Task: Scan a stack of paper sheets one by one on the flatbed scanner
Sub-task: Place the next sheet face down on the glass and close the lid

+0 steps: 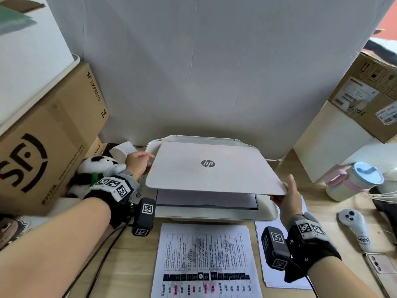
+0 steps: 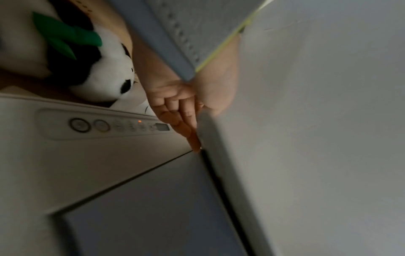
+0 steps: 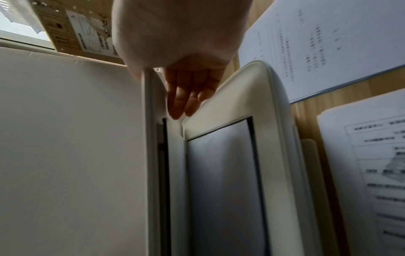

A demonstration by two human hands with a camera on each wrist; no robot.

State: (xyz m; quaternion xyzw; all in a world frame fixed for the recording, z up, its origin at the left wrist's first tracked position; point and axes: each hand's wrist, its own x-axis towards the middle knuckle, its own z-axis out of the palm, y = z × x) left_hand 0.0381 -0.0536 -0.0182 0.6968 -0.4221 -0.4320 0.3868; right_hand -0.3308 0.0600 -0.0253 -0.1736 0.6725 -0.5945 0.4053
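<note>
Wooden surface is carrying a white flatbed scanner (image 1: 214, 214) at twelve o'clock, where left hand (image 1: 138, 163) and right hand (image 1: 287, 197) are gripping its half-raised lid (image 1: 212, 168) over a sheet (image 1: 206, 200), risking shifting it if dropped.

a white flatbed scanner (image 1: 214, 214) is set at the bench's far middle, its lid (image 1: 212, 168) raised partway, a sheet (image 1: 206, 201) lying on the glass. a printed stack (image 1: 204, 261) lies at the near edge, another stack (image 1: 268, 254) just right.

Head: looks down, farther back, on scanner lid (image 1: 211, 168) between both hands.
Left wrist: close along fingers (image 2: 181, 121) under lid edge.
Right wrist: close, fingers (image 3: 186, 97) beneath the same lid.
</note>
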